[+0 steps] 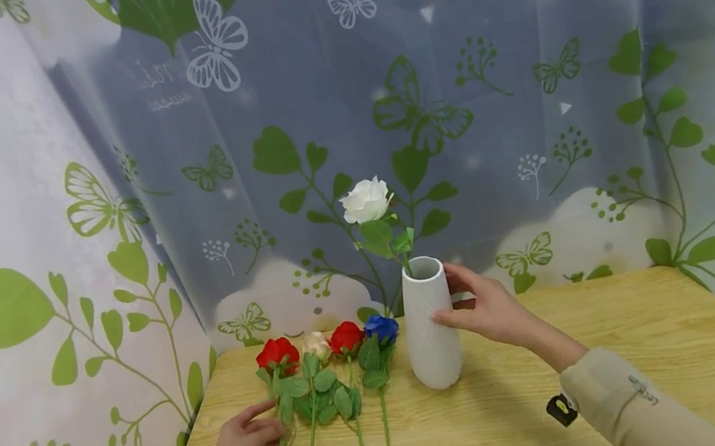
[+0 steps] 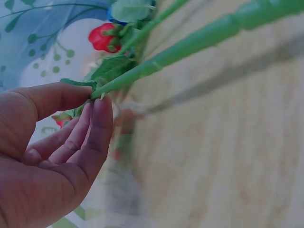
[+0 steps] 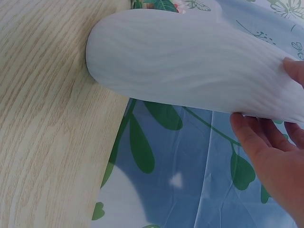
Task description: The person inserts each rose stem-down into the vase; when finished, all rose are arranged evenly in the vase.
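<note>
Upright on the table stands a white ribbed vase (image 1: pixel 431 335), with a white rose (image 1: pixel 366 201) leaning left out of its mouth. My right hand (image 1: pixel 492 311) holds the vase near the top from its right side, thumb in front and fingers behind. To the left lies a row of artificial roses. My left hand (image 1: pixel 244 442) is at the leftmost one, a red rose (image 1: pixel 278 355). In the left wrist view, thumb and fingertips pinch its green stem (image 2: pixel 156 64) just below the leaves.
Beside the leftmost rose lie a cream rose (image 1: pixel 316 345), another red rose (image 1: pixel 347 337) and a blue rose (image 1: pixel 382 329), stems toward me. The wooden table (image 1: pixel 629 367) ends at a patterned curtain (image 1: pixel 527 151) behind and at both sides.
</note>
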The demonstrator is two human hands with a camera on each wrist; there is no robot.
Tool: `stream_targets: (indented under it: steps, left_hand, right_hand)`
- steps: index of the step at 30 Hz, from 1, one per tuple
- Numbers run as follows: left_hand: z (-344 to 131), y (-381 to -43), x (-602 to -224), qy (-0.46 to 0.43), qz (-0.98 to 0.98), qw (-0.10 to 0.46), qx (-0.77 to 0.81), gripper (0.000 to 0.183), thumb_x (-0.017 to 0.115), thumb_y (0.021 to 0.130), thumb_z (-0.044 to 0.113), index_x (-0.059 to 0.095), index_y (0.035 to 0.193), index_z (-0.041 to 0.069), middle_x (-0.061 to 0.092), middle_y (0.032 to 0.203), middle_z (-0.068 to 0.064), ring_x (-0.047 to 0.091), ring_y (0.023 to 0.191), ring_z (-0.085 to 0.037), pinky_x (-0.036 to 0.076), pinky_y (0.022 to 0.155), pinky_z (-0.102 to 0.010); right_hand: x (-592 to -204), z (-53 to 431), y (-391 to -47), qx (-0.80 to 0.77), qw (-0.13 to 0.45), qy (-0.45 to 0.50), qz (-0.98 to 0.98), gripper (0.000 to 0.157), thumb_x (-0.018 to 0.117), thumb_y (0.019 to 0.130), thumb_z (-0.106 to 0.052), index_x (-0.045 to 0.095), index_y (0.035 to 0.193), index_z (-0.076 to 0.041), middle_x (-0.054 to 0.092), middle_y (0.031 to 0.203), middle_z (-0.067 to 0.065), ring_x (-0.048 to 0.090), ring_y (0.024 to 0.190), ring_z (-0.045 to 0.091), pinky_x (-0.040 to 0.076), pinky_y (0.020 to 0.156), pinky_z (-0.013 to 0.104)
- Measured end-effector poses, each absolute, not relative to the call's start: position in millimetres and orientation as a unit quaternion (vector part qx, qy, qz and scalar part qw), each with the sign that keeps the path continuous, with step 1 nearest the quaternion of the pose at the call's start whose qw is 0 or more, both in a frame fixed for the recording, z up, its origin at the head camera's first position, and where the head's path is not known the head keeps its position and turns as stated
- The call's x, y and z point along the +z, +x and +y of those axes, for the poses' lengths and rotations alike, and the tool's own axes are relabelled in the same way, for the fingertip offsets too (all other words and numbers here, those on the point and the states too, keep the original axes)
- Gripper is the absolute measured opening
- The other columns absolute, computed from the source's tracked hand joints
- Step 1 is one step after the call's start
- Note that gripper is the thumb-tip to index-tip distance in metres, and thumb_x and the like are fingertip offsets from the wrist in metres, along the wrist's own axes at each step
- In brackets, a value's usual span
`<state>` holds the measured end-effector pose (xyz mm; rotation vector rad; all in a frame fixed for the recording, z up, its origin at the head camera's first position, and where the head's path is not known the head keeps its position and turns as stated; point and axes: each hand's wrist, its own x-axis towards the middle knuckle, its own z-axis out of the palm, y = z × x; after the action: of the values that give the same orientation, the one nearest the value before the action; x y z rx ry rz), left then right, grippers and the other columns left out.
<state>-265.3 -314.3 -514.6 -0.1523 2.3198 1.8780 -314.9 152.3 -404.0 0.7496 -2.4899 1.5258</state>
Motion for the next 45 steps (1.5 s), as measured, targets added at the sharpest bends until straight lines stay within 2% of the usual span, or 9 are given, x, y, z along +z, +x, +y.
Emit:
stream_targets:
  steps: [8,15,23,27,30,35,37,39,45]
  left_hand:
    - [-309.8,-266.1,-490.7,-0.049,0.730,0.078,0.678,0.074,0.066,0.099,-0.002,0.024,0.159,-0.017,0.076,0.104,-0.005,0.075,0.088,-0.012,0.065,0.080,-0.029]
    - [-298.4,-265.0,-464.9,-0.050,0.704,0.049,0.706,0.061,0.060,0.101,-0.005,0.034,0.155,-0.015,0.076,0.119,-0.014,0.076,0.097,-0.014,0.064,0.085,-0.025]
    - [-282.8,-264.3,-435.2,-0.029,0.672,0.003,0.740,0.056,0.056,0.105,-0.003,0.037,0.157,-0.008,0.076,0.105,0.006,0.075,0.098,-0.007,0.062,0.093,-0.026]
    - [-272.8,-265.6,-422.2,-0.021,0.658,-0.028,0.752,0.054,0.058,0.105,-0.003,0.040,0.155,-0.006,0.074,0.102,0.011,0.073,0.098,-0.007,0.063,0.093,-0.029]
    - [-264.7,-266.5,-413.0,-0.013,0.658,-0.046,0.751,0.055,0.057,0.105,-0.002,0.038,0.157,-0.006,0.070,0.113,0.006,0.071,0.103,-0.006,0.063,0.095,-0.030]
    - [-250.8,-267.6,-396.0,0.001,0.669,-0.062,0.741,0.060,0.057,0.107,0.002,0.032,0.161,-0.007,0.051,0.148,-0.017,0.068,0.108,-0.002,0.062,0.098,-0.032]
    - [-245.0,-267.9,-389.6,0.005,0.669,-0.067,0.740,0.060,0.057,0.107,0.003,0.032,0.161,-0.006,0.046,0.152,-0.018,0.068,0.109,-0.001,0.062,0.098,-0.031]
    - [-239.0,-268.9,-384.0,0.007,0.665,-0.078,0.743,0.056,0.058,0.107,0.002,0.037,0.159,-0.007,0.053,0.145,-0.013,0.068,0.107,-0.003,0.063,0.095,-0.031]
    - [-222.6,-272.0,-369.0,0.022,0.636,-0.128,0.761,0.047,0.065,0.103,0.001,0.051,0.146,-0.012,0.075,0.104,0.010,0.075,0.095,-0.007,0.065,0.089,-0.031]
  right_hand:
    - [-402.8,152.1,-315.0,0.503,0.063,0.249,-0.825,0.083,0.084,0.093,-0.025,0.039,0.162,-0.011,0.061,0.142,0.018,0.064,0.124,0.036,0.061,0.100,0.051]
    - [-403.9,151.5,-314.4,0.504,0.064,0.249,-0.824,0.082,0.084,0.093,-0.024,0.040,0.161,-0.010,0.062,0.141,0.018,0.065,0.124,0.035,0.061,0.099,0.048]
    - [-402.8,151.1,-311.9,0.505,0.067,0.248,-0.824,0.083,0.084,0.092,-0.023,0.040,0.161,-0.009,0.062,0.141,0.018,0.065,0.124,0.036,0.061,0.099,0.050]
    - [-402.5,151.1,-311.6,0.505,0.068,0.249,-0.824,0.083,0.084,0.092,-0.023,0.040,0.161,-0.009,0.062,0.141,0.018,0.064,0.124,0.036,0.061,0.100,0.052]
    - [-402.8,151.1,-311.7,0.504,0.068,0.250,-0.824,0.082,0.084,0.093,-0.023,0.040,0.161,-0.010,0.062,0.141,0.018,0.064,0.124,0.036,0.061,0.099,0.051]
    - [-403.0,151.6,-312.2,0.506,0.067,0.250,-0.823,0.082,0.084,0.093,-0.024,0.040,0.161,-0.011,0.061,0.142,0.018,0.064,0.125,0.036,0.060,0.100,0.052]
    - [-403.1,151.7,-312.3,0.507,0.066,0.249,-0.823,0.083,0.084,0.093,-0.024,0.040,0.162,-0.011,0.061,0.142,0.018,0.064,0.125,0.036,0.060,0.100,0.052]
    - [-403.3,152.0,-312.4,0.507,0.065,0.248,-0.823,0.083,0.084,0.093,-0.025,0.039,0.162,-0.010,0.061,0.142,0.018,0.064,0.125,0.036,0.060,0.100,0.051]
    - [-404.3,152.2,-312.9,0.505,0.066,0.250,-0.824,0.084,0.084,0.093,-0.026,0.039,0.162,-0.010,0.061,0.142,0.018,0.065,0.124,0.036,0.061,0.100,0.049]
